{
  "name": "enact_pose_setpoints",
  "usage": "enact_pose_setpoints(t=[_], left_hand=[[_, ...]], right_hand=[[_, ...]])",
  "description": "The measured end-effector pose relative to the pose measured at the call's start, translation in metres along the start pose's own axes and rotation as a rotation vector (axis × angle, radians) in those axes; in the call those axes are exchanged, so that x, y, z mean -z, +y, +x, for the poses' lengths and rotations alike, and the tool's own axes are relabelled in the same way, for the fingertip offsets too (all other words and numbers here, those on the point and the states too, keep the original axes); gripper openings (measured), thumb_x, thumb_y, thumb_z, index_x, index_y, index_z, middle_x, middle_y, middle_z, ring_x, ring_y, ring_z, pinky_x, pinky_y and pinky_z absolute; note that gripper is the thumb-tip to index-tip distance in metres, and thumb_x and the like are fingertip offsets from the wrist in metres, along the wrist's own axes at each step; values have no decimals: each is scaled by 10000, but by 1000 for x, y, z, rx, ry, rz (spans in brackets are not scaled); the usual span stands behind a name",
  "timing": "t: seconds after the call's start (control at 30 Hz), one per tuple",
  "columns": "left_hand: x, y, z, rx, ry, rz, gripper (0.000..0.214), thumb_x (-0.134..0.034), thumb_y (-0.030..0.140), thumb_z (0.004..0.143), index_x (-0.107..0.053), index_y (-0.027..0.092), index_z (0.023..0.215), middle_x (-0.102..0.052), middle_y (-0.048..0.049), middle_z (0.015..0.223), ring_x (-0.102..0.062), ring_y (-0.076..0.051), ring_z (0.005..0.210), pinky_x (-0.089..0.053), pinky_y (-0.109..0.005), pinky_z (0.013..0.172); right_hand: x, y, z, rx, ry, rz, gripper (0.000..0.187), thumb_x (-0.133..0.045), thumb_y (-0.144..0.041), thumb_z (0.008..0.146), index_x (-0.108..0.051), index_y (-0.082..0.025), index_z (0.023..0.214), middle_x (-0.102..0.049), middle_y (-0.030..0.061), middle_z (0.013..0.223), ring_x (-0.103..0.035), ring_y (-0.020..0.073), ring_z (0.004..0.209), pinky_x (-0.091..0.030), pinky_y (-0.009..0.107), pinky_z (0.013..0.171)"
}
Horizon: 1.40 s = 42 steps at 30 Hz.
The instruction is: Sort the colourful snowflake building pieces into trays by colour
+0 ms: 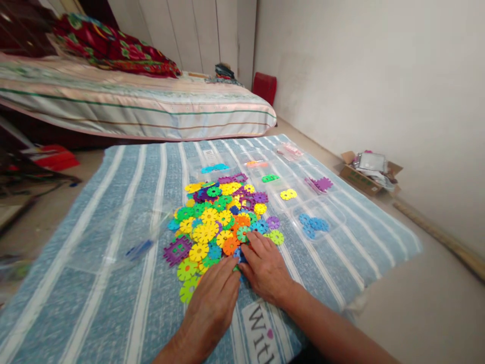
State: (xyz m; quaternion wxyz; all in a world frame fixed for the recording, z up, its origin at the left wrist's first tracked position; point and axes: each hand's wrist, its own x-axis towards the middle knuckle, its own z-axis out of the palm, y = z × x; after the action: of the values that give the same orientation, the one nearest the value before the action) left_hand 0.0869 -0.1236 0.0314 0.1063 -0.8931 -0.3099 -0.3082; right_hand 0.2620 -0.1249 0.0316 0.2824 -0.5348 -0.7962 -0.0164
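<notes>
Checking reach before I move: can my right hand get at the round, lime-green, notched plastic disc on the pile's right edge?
Probably yes: your right hand is close beside that lime-green disc, and nothing seems to cover it.

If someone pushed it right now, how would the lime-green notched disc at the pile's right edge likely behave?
The lime-green notched disc looks thin and plastic-like, so it is probably light and fairly stiff. Since it appears to lie flat, it would likely slide rather than roll. Its notched rim might catch on neighbouring pieces in the pile.
</notes>
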Motion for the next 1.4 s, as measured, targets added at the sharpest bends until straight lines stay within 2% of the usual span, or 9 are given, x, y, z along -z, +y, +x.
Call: enact_pose_setpoints(t=[0.33, 0.63, 0.93, 1.23, 1.4], left_hand=[[4, 9, 1, 80, 80, -10, 207, -435, 86, 866, -620, 140, 941, -684, -100, 1040, -615, -193, 1028, -519, -340, 907], [11, 11, 3, 119, 28, -4, 171, -466, 110, 862, -622, 140, 926, -685, -95, 1015, -622, -211, 964, -530, -359, 840], [8, 12, 2, 132, 50, 7, 165, -461, 134, 873, -614, 149, 931, -679, -85, 1020, -605, -222, 968, -513, -383, 837], [12, 12, 4, 181, 26, 15, 189, -439, 115, 876, -616, 153, 931, -684, -68, 954, -610, -202, 906, -504, -369, 820], [12, 13, 6, 216, -5, 19, 187, -434, 122, 878, -614, 160, 910, -682, -65, 948, -606, -209, 880, -495, -381, 793]], right_hand=[[-8, 2, -10, 37, 131, 28, 258, -522, -237, 887, -585, -144, 1119, -542, 182, 1287, -469, 303, 1235, -469, 504, 955], [-9, 4, -16, 13, 139, 48, 305, -604, -266, 824, -598, -156, 1108, -497, 188, 1339, -443, 340, 1266, -459, 544, 967], [-11, 6, -15, 42, 157, 51, 258, -563, -202, 860, -597, -132, 1105, -514, 211, 1310, -457, 344, 1254, -476, 547, 945], [-5, 8, -16, 86, 234, 180, 194, -554, -139, 862, -607, -178, 1044, -561, 153, 1267, -490, 293, 1236, -485, 512, 955], [-5, 14, -16, -15, 241, 326, 145, -553, -136, 866, -638, -204, 961, -609, 109, 1193, -532, 240, 1184, -467, 474, 988]])
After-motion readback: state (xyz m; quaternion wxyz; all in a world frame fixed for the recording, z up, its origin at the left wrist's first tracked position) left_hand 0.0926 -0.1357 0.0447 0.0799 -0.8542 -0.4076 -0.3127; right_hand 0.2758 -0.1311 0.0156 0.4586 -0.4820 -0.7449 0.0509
